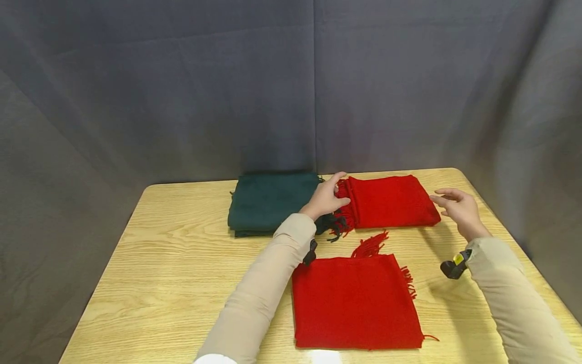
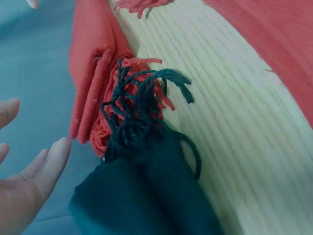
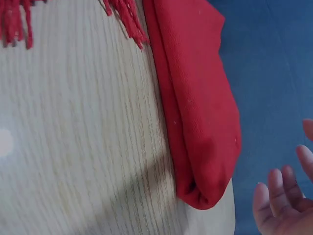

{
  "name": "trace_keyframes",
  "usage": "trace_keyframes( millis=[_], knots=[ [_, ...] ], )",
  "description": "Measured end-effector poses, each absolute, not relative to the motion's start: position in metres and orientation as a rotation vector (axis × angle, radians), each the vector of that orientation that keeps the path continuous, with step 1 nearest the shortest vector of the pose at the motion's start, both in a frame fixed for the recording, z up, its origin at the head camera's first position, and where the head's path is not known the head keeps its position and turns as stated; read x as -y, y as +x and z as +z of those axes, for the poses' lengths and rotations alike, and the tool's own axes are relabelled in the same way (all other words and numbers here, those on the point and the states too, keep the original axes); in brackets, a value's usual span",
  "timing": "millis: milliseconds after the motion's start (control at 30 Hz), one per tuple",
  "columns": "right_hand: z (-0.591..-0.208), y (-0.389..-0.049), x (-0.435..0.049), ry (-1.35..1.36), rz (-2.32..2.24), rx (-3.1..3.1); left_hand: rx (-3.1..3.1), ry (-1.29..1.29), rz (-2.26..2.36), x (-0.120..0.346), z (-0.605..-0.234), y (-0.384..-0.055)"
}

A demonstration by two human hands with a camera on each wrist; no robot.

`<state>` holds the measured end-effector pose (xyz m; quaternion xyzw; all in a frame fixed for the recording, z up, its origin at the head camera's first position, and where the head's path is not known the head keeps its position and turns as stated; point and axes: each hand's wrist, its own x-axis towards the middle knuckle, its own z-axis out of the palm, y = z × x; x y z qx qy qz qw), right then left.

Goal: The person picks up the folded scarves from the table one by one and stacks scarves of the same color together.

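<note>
A folded red scarf (image 1: 388,202) lies at the back right of the table, its fringe (image 1: 345,205) toward the left. My left hand (image 1: 325,197) hovers over that fringed end with thumb and fingers spread, holding nothing. Beyond the scarf's right end is my right hand (image 1: 460,210), its fingers loosely bent and nothing in them. In the right wrist view, a gap shows between my right fingers (image 3: 276,188) and the scarf's folded end (image 3: 208,181). A folded dark green scarf (image 1: 268,202) sits left of the red one, and its green tassels (image 2: 134,115) overlap the red fringe.
Nearer me on the wooden table (image 1: 182,263) lies another folded red scarf (image 1: 356,303), with fringe sticking out at its back and right edges. A grey curtain (image 1: 227,91) hangs right behind the table. Bare wood extends to the left.
</note>
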<state>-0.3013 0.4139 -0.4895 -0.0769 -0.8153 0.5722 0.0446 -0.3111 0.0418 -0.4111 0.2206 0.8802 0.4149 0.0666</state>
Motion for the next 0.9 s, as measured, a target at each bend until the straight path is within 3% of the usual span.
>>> trace_keyframes(
  millis=[100,300,900],
  knots=[
    [-0.491,-0.303,-0.411,-0.259,1.721,2.496,-2.604,0.6,1.319,-0.044,-0.416,-0.314],
    [-0.436,-0.269,-0.359,-0.334,1.773,2.647,-2.518,0.531,1.392,-0.042,-0.424,-0.315],
    [-0.45,-0.269,-0.356,-0.324,1.837,2.851,-2.453,0.394,1.315,-0.05,-0.444,-0.307]
  ],
)
